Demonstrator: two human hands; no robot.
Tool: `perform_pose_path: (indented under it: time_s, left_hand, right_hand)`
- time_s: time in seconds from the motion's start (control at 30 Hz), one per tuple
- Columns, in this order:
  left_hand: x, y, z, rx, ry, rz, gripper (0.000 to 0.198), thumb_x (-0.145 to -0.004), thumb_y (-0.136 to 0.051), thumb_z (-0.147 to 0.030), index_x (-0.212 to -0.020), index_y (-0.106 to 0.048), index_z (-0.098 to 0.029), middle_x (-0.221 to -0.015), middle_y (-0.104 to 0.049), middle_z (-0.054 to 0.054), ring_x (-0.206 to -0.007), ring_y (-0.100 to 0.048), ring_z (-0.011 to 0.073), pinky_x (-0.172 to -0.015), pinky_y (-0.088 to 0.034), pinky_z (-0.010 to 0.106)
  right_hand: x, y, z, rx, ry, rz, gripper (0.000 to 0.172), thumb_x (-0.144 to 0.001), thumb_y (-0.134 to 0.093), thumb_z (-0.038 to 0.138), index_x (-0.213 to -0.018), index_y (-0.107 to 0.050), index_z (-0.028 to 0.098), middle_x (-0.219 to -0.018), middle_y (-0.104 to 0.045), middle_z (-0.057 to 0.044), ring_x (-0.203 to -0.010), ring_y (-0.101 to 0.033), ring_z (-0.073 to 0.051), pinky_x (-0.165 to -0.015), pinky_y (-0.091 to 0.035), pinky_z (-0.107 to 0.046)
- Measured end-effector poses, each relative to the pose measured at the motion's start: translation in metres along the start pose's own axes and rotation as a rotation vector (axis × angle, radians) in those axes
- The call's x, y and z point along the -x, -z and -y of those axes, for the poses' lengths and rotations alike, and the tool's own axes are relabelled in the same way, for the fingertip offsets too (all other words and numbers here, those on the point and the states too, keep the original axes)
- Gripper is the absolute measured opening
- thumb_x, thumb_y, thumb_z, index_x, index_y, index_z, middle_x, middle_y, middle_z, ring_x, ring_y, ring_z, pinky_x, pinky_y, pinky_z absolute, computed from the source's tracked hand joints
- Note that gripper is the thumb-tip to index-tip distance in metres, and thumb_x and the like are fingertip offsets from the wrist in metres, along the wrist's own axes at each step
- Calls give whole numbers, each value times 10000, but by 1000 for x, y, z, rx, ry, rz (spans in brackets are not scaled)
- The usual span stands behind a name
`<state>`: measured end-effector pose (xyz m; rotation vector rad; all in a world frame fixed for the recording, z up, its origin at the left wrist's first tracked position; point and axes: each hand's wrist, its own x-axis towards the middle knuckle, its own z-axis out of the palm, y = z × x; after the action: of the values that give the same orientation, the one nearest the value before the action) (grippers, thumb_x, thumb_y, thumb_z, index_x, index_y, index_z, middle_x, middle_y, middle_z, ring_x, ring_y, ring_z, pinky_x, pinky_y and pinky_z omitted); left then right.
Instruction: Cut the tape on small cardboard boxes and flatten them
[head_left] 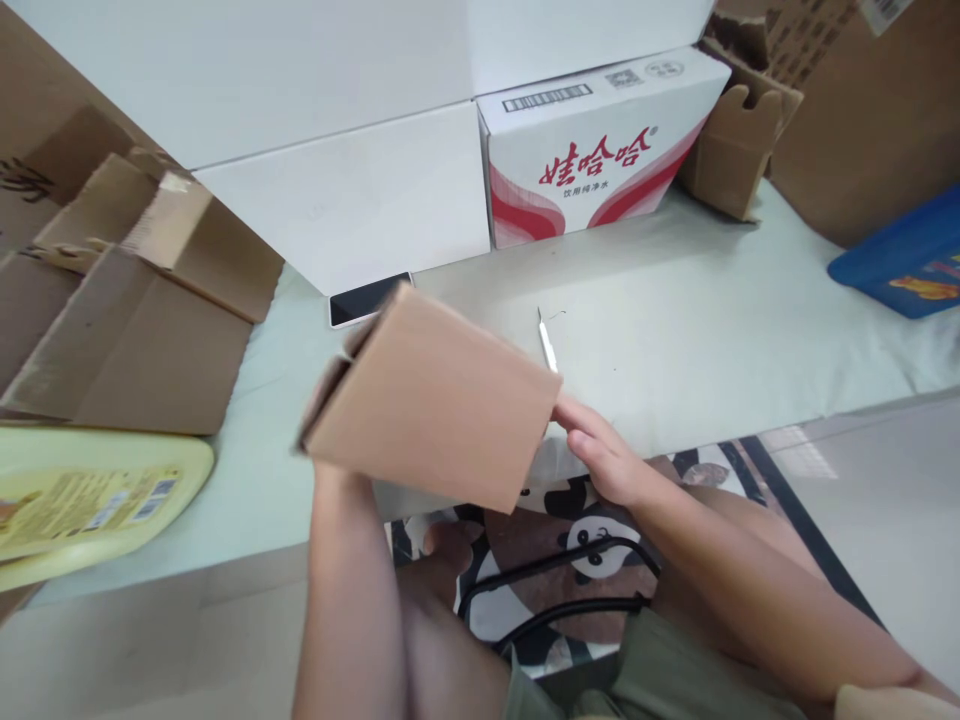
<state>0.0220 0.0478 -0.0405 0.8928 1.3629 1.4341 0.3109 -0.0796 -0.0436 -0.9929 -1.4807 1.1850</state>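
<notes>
A small brown cardboard box (435,405) is held up over the near edge of the cloth-covered surface, tilted, with its flaps toward the left. Behind it my left hand (341,474) is almost wholly hidden; only the wrist side shows below the box, and its fingers are out of sight. My right hand (606,452) touches the box's right edge with its fingers, the thumb lying close beside them. Just beyond the right fingertips lies a slim white and silver pen-like tool (547,340). A dark-screened phone (367,300) rests behind the box.
White boxes (352,195) and a white carton with red print (592,160) line the back. Cardboard boxes (142,330) and a yellow container (105,500) stand at left. Further cardboard (731,140) and a blue packet (907,255) are at right. A black metal frame (562,570) shows below.
</notes>
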Motion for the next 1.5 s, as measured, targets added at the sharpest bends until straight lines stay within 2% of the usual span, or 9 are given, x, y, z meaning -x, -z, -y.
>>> perform_pose_path:
  time_s: [0.1,0.27,0.4,0.57,0.73,1.0,1.13,1.33,1.5]
  left_hand:
    - [10,-11,6,-172,167,96,328,-750,-724,-478,-922,-700,-199,-841,-723,36,-742,-639,203,-637,-515,311]
    - [19,-23,10,-318,331,245,406,-869,-544,-560,-987,-721,-214,-847,-725,39,-605,-602,155,-491,-388,242]
    - [19,-24,10,-247,339,307,574,-883,-481,-703,-1038,-730,-210,-975,-788,93,-842,-731,251,-609,-532,314]
    - [19,-19,16,-302,337,423,731,-772,-447,-895,-770,-675,-201,-669,-678,91,-639,-652,245,-570,-471,349]
    - [26,-21,13,-383,371,501,751,-748,-583,-878,-975,-693,-171,-756,-746,87,-625,-688,241,-571,-434,330]
    - [37,-21,1,-586,538,860,693,-767,-608,-845,-929,-727,-182,-774,-771,107,-625,-712,232,-560,-409,303]
    - [35,-25,2,-623,427,854,454,-786,-715,-630,-915,-757,-197,-919,-791,108,-746,-714,236,-599,-473,308]
    - [23,-20,12,-404,-61,475,628,-847,-680,-643,-1306,-657,-215,-1409,-668,144,-1236,-651,302,-1008,-556,429]
    - [20,-12,25,-357,-309,536,736,-849,-630,-747,-1445,-561,-321,-1642,-429,132,-1448,-504,337,-1047,-561,458]
  right_hand:
    - [2,2,-2,171,137,31,589,-1030,-459,650,-1491,-588,306,-1687,-398,-107,-1579,-379,-314,-1289,-341,-539]
    - [5,5,-8,319,199,83,580,-1027,-497,615,-1524,-553,321,-1725,-342,-98,-1659,-200,-320,-1332,-223,-599]
    - [5,8,-7,323,203,79,585,-1030,-455,642,-1507,-557,319,-1701,-389,-100,-1647,-240,-319,-1328,-229,-614]
    - [4,8,-4,267,257,17,519,-1029,-465,629,-1435,-591,332,-1648,-438,-93,-1640,-255,-314,-1331,-238,-593]
    - [4,7,1,251,299,-34,443,-1029,-478,584,-1340,-629,307,-1547,-519,-108,-1584,-368,-320,-1307,-313,-579]
    - [11,6,-9,204,291,-224,406,-1004,-462,599,-1206,-685,327,-1545,-492,-63,-1645,-209,-344,-1337,-237,-618]
    - [9,6,-9,225,255,-210,441,-1000,-444,628,-1206,-666,308,-1542,-521,-81,-1629,-261,-356,-1322,-256,-639]
    - [4,6,-1,272,330,-47,380,-1020,-532,469,-1354,-571,292,-1584,-522,-132,-1476,-519,-304,-1189,-478,-536]
    - [2,7,-2,330,191,-195,299,-1036,-513,366,-1308,-582,265,-1376,-647,-141,-1318,-621,-280,-1078,-547,-498]
